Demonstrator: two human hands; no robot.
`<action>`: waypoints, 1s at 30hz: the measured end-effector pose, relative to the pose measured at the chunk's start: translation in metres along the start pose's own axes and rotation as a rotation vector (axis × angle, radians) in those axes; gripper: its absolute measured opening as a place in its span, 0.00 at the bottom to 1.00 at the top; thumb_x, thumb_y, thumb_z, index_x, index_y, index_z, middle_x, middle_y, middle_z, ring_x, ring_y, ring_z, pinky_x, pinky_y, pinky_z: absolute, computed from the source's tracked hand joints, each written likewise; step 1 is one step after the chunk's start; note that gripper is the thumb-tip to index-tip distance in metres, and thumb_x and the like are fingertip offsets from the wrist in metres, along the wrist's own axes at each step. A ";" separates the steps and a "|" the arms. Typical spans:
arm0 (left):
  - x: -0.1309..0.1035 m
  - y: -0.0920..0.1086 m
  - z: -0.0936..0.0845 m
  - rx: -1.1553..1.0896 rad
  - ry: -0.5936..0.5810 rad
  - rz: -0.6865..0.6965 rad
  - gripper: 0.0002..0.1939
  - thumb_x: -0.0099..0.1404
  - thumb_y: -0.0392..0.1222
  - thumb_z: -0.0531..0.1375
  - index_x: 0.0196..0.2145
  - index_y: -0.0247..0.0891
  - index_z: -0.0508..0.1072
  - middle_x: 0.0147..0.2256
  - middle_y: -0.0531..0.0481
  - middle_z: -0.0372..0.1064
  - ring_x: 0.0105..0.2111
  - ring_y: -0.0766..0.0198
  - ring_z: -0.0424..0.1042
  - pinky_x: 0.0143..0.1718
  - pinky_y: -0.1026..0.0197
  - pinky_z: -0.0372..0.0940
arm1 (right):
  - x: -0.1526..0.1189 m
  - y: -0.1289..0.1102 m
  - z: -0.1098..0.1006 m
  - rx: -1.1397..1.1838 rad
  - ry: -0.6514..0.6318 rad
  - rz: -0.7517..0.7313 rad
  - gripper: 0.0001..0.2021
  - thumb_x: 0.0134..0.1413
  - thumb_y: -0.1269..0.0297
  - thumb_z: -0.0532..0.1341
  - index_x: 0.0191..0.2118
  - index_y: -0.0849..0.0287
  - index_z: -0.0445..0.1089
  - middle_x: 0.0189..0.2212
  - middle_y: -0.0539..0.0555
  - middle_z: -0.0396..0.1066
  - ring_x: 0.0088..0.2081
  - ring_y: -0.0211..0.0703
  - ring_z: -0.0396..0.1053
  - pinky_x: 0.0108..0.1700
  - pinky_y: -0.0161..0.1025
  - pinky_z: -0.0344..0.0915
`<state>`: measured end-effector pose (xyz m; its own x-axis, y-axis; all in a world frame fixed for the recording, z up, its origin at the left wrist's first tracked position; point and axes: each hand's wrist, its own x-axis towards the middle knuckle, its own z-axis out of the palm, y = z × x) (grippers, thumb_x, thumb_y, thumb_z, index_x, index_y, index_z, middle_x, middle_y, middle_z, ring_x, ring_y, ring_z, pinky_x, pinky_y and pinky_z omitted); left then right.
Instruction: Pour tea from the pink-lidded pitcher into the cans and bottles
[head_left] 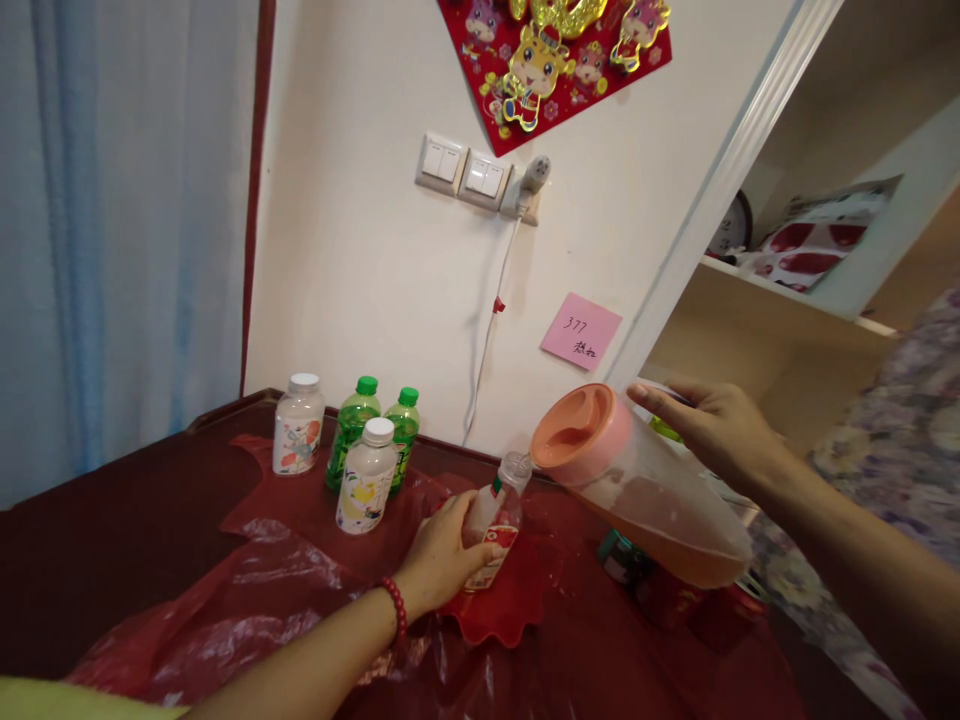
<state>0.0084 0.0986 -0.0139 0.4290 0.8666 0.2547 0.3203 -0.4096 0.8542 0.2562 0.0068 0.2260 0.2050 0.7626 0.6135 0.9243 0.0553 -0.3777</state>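
My left hand (pixel 446 550), with a red bead bracelet at the wrist, is wrapped round a clear plastic bottle (pixel 501 515) with a red and white label. The bottle has no cap and leans slightly right, over a red scalloped tray (pixel 504 618). In my right hand (pixel 716 425) is the handle of a translucent pitcher (pixel 660 505) with an orange lid. Tipped to the left, the pitcher has its lid edge at the bottle's mouth. Pale orange liquid lies along its lower side. Whether liquid is running into the bottle I cannot make out.
Two white-capped bottles (pixel 367 485) and two green bottles (pixel 352 425) stand left on red plastic sheeting (pixel 292 560). Several cans (pixel 731 610) are beneath the pitcher, at the right. A white cable (pixel 487 350) hangs down the wall from a plug (pixel 534 180).
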 end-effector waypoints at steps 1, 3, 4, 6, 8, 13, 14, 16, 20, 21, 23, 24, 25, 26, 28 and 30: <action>0.000 0.000 0.000 0.001 0.002 0.000 0.32 0.58 0.43 0.67 0.59 0.37 0.68 0.61 0.38 0.70 0.60 0.45 0.70 0.62 0.47 0.61 | 0.000 0.001 0.000 -0.003 -0.022 0.020 0.24 0.57 0.37 0.63 0.31 0.57 0.78 0.22 0.52 0.70 0.26 0.45 0.68 0.25 0.39 0.61; 0.001 0.000 0.000 0.001 0.004 0.004 0.32 0.58 0.43 0.67 0.59 0.38 0.68 0.61 0.38 0.70 0.59 0.46 0.70 0.62 0.48 0.61 | 0.001 0.002 0.001 -0.012 -0.049 0.049 0.26 0.58 0.36 0.62 0.33 0.57 0.78 0.23 0.52 0.71 0.26 0.45 0.68 0.25 0.39 0.60; 0.001 -0.001 0.000 0.001 0.005 0.007 0.32 0.58 0.43 0.67 0.59 0.38 0.68 0.61 0.39 0.70 0.59 0.46 0.70 0.62 0.48 0.61 | 0.001 0.002 0.001 -0.014 -0.050 0.050 0.26 0.58 0.36 0.61 0.33 0.57 0.78 0.23 0.52 0.71 0.27 0.45 0.68 0.26 0.39 0.60; 0.001 -0.001 0.001 -0.001 0.008 0.011 0.31 0.58 0.43 0.68 0.58 0.39 0.69 0.60 0.40 0.71 0.59 0.47 0.70 0.62 0.49 0.62 | 0.001 0.003 0.001 -0.018 -0.045 0.041 0.26 0.58 0.35 0.61 0.33 0.56 0.78 0.23 0.52 0.71 0.27 0.45 0.69 0.27 0.40 0.61; 0.001 -0.001 0.001 -0.004 0.009 0.015 0.30 0.58 0.43 0.67 0.57 0.40 0.69 0.60 0.40 0.71 0.58 0.47 0.71 0.62 0.49 0.62 | 0.001 0.002 0.000 -0.023 -0.041 0.035 0.26 0.58 0.35 0.61 0.33 0.56 0.78 0.23 0.53 0.71 0.27 0.46 0.69 0.27 0.40 0.61; 0.000 0.000 -0.001 -0.001 0.009 0.006 0.31 0.58 0.43 0.67 0.58 0.39 0.69 0.60 0.39 0.71 0.58 0.47 0.71 0.61 0.48 0.63 | -0.001 -0.002 0.000 -0.020 -0.041 0.065 0.25 0.58 0.36 0.62 0.34 0.56 0.79 0.23 0.53 0.72 0.26 0.45 0.68 0.25 0.40 0.61; 0.000 0.001 -0.001 0.000 0.008 0.003 0.31 0.58 0.43 0.67 0.59 0.39 0.69 0.60 0.39 0.71 0.58 0.46 0.71 0.61 0.48 0.63 | -0.001 -0.002 0.000 -0.017 -0.043 0.069 0.25 0.58 0.36 0.62 0.34 0.56 0.79 0.23 0.53 0.72 0.26 0.45 0.68 0.25 0.40 0.60; -0.001 0.002 -0.002 0.003 0.008 -0.001 0.32 0.57 0.43 0.67 0.59 0.40 0.69 0.61 0.39 0.71 0.59 0.46 0.71 0.62 0.48 0.63 | -0.001 -0.003 0.000 -0.010 -0.043 0.059 0.25 0.58 0.37 0.62 0.34 0.56 0.79 0.23 0.53 0.71 0.26 0.45 0.68 0.25 0.40 0.60; -0.001 0.003 -0.003 0.006 0.006 0.002 0.31 0.57 0.42 0.67 0.59 0.40 0.69 0.61 0.39 0.70 0.59 0.46 0.70 0.62 0.47 0.62 | -0.002 -0.003 0.000 -0.016 -0.036 0.035 0.25 0.58 0.36 0.62 0.35 0.56 0.79 0.21 0.53 0.70 0.25 0.46 0.68 0.24 0.40 0.59; -0.001 0.003 -0.003 0.005 0.005 0.006 0.31 0.57 0.42 0.67 0.59 0.40 0.69 0.61 0.39 0.71 0.59 0.46 0.71 0.62 0.47 0.62 | -0.002 -0.004 0.000 -0.023 -0.032 0.038 0.25 0.58 0.36 0.62 0.35 0.56 0.79 0.21 0.53 0.70 0.24 0.46 0.67 0.24 0.40 0.58; -0.001 0.003 -0.002 0.001 0.001 0.009 0.31 0.58 0.43 0.67 0.59 0.39 0.69 0.60 0.39 0.71 0.59 0.46 0.71 0.62 0.48 0.63 | -0.002 -0.004 -0.001 -0.032 -0.023 0.032 0.25 0.58 0.36 0.62 0.34 0.56 0.79 0.21 0.53 0.70 0.24 0.45 0.66 0.23 0.40 0.57; -0.001 0.003 -0.002 0.001 0.000 0.008 0.31 0.58 0.43 0.67 0.59 0.39 0.69 0.60 0.39 0.71 0.58 0.46 0.71 0.62 0.48 0.63 | -0.002 -0.004 -0.001 -0.034 -0.018 0.024 0.25 0.58 0.36 0.62 0.34 0.56 0.79 0.20 0.53 0.70 0.24 0.45 0.66 0.23 0.40 0.57; -0.001 0.002 -0.002 0.001 0.001 0.005 0.31 0.57 0.43 0.67 0.58 0.39 0.69 0.60 0.38 0.71 0.58 0.46 0.71 0.62 0.48 0.63 | -0.002 -0.004 -0.001 -0.033 -0.016 0.015 0.25 0.58 0.37 0.62 0.34 0.56 0.79 0.20 0.52 0.69 0.24 0.45 0.66 0.23 0.40 0.58; -0.001 0.002 -0.001 0.003 0.003 0.001 0.31 0.57 0.43 0.67 0.59 0.38 0.69 0.60 0.38 0.71 0.58 0.46 0.71 0.62 0.48 0.63 | -0.002 -0.004 0.000 -0.029 -0.018 0.008 0.25 0.58 0.37 0.62 0.35 0.56 0.79 0.20 0.52 0.69 0.24 0.45 0.66 0.24 0.39 0.58; 0.000 0.001 -0.001 0.007 0.008 -0.002 0.32 0.57 0.43 0.67 0.59 0.38 0.68 0.61 0.38 0.71 0.59 0.45 0.71 0.62 0.48 0.63 | -0.002 -0.003 0.000 -0.021 -0.028 0.014 0.25 0.58 0.36 0.62 0.35 0.57 0.79 0.21 0.52 0.70 0.24 0.44 0.66 0.23 0.39 0.57; 0.000 0.001 -0.001 0.009 0.007 0.000 0.32 0.58 0.43 0.67 0.60 0.39 0.68 0.61 0.38 0.70 0.59 0.46 0.71 0.62 0.48 0.62 | -0.002 -0.003 0.000 -0.019 -0.037 0.033 0.27 0.58 0.35 0.62 0.36 0.57 0.79 0.22 0.52 0.70 0.24 0.44 0.66 0.23 0.38 0.57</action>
<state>0.0079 0.0985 -0.0125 0.4228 0.8687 0.2579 0.3283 -0.4121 0.8499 0.2529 0.0048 0.2256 0.2241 0.7870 0.5747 0.9232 0.0174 -0.3839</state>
